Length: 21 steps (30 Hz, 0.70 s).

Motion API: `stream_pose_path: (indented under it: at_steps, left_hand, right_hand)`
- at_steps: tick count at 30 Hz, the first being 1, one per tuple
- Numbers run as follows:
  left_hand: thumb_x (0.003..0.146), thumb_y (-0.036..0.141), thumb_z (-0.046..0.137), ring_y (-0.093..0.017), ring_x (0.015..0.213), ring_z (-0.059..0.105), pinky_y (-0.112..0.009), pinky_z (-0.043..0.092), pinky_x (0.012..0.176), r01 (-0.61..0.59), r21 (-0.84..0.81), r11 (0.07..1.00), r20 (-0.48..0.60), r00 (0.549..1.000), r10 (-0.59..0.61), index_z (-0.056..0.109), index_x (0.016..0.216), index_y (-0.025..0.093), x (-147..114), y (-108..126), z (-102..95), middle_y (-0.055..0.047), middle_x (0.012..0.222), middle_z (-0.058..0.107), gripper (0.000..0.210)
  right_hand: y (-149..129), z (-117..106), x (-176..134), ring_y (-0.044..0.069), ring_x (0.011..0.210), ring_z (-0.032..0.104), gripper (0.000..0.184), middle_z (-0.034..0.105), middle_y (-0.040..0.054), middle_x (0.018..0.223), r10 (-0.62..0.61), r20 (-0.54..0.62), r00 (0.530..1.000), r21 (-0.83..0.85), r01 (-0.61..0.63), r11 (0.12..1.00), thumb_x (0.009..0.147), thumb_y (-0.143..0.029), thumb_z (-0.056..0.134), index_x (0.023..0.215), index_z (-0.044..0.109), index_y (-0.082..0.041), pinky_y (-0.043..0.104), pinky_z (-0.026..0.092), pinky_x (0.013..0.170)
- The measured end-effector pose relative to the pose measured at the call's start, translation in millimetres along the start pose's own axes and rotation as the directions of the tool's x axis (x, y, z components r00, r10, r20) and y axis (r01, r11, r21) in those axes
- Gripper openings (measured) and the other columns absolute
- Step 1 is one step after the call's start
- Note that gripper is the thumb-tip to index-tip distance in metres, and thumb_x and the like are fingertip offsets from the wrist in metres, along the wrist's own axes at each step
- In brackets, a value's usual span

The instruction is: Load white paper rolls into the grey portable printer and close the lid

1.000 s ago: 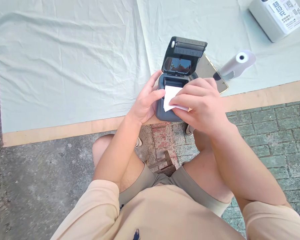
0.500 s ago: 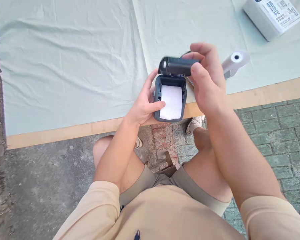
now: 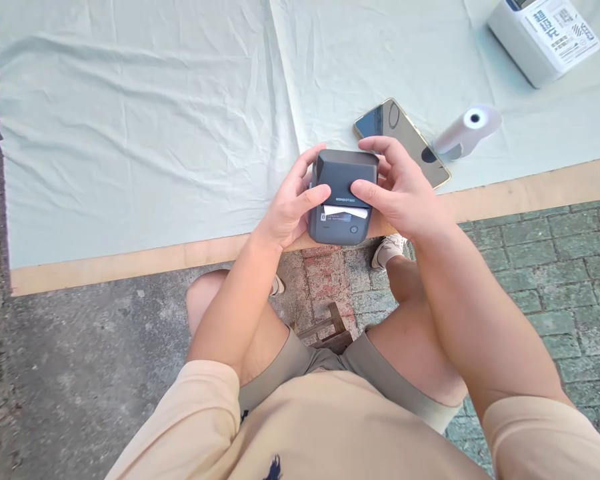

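Dark label printer [image 3: 343, 192] is at the near edge of the table [image 3: 105, 270], centre of the scene, gripped from both sides: left hand [image 3: 290, 203] wraps its left side, right hand [image 3: 405, 200] its right, each with a thumb on top of the lid [image 3: 347, 173] and fingers around the sides and far end. Lid is down; white paper strip [image 3: 346, 211] pokes out of the slot, over part of the display [image 3: 335, 218]. Step looks like pressing the lid home; best done, I'd judge, with even thumb pressure left and right, other fingers bracing the body, thumbs clear of the strip and the power button [image 3: 354, 229]. Strip probably wants to lie flat and straight, since a skewed edge could jam. Can't tell if the latch has caught, or whether the printer rests on the table or is held just above it. Paper inside is hidden by the lid, most fingertips are behind the body, display text is too small to read. Right hand hides the near-left side of the phone [image 3: 409, 137]; the paper roll [image 3: 453, 137] is just beside the phone on the right, contact unclear. White box [image 3: 517, 47] at far right is cut off by the frame.
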<state>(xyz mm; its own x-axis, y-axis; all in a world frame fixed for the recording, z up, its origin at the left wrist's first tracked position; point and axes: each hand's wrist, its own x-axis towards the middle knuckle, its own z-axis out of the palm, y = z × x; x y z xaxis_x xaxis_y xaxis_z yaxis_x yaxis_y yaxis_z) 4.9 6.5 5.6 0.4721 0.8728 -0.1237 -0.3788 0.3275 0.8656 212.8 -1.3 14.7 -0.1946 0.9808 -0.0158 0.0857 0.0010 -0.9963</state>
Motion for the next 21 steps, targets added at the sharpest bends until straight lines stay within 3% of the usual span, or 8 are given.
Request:
stream_pose_path:
  at_steps: [5, 8, 12, 16, 21]
  left_hand:
    - [0.082, 0.053, 0.077, -0.033, 0.136, 0.064, -0.047, 0.061, 0.105, -0.007, -0.061, 0.998, -0.039, 0.999, 0.005, 0.056, 0.127, 0.032, 1.8, 2.3, 2.8, -0.001, 0.125, 0.074, 0.054]
    - [0.087, 0.046, 0.066, -0.033, 0.132, 0.066, -0.048, 0.061, 0.105, 0.013, -0.097, 0.995, -0.079, 0.997, -0.020, 0.059, 0.126, 0.029, 4.0, 2.7, 1.9, -0.001, 0.118, 0.077, 0.043]
    - [0.082, 0.029, 0.060, -0.031, 0.128, 0.070, -0.049, 0.063, 0.101, 0.037, -0.055, 0.998, -0.117, 0.992, -0.043, 0.056, 0.136, 0.029, 6.7, 0.7, -3.3, 0.000, 0.118, 0.077, 0.054]
    - [0.082, 0.028, 0.060, -0.032, 0.129, 0.069, -0.049, 0.061, 0.103, 0.029, -0.021, 0.999, -0.089, 0.996, -0.031, 0.054, 0.138, 0.028, 6.9, 1.0, -7.2, -0.001, 0.121, 0.075, 0.057]
    - [0.082, 0.028, 0.064, -0.026, 0.116, 0.074, -0.042, 0.062, 0.093, 0.023, -0.021, 1.000, -0.070, 0.997, -0.024, 0.055, 0.135, 0.030, 6.3, 3.2, -6.8, 0.000, 0.115, 0.075, 0.053]
  right_hand:
    - [1.5, 4.2, -0.1, 0.016, 0.087, 0.071, 0.074, 0.070, -0.0006, 0.114, -0.035, -0.039, 0.999, -0.018, 0.035, 0.999, 0.069, -0.067, 0.087, 0.127, 0.054, -0.035, 0.031, 0.064, 0.075]
    - [-0.2, 4.9, -1.6, 0.016, 0.087, 0.070, 0.070, 0.069, 0.0000, 0.114, -0.030, -0.042, 0.999, -0.050, 0.028, 0.998, 0.073, -0.065, 0.085, 0.127, 0.052, -0.035, 0.033, 0.064, 0.080]
    - [-10.2, -0.6, -6.9, 0.020, 0.111, 0.069, 0.060, 0.063, 0.0029, 0.136, -0.052, -0.051, 0.997, -0.113, 0.046, 0.993, 0.081, -0.060, 0.079, 0.129, 0.055, -0.034, 0.038, 0.063, 0.097]
    - [-21.6, -6.9, -12.9, 0.025, 0.127, 0.064, 0.056, 0.057, 0.0037, 0.145, -0.068, -0.013, 0.998, -0.110, 0.067, 0.992, 0.082, -0.049, 0.079, 0.130, 0.054, -0.034, 0.045, 0.058, 0.109]
    - [-25.4, -13.1, -15.9, 0.028, 0.136, 0.056, 0.072, 0.047, 0.0033, 0.155, -0.072, 0.103, 0.992, -0.160, 0.088, 0.983, 0.073, -0.037, 0.086, 0.136, 0.050, -0.038, 0.053, 0.051, 0.120]
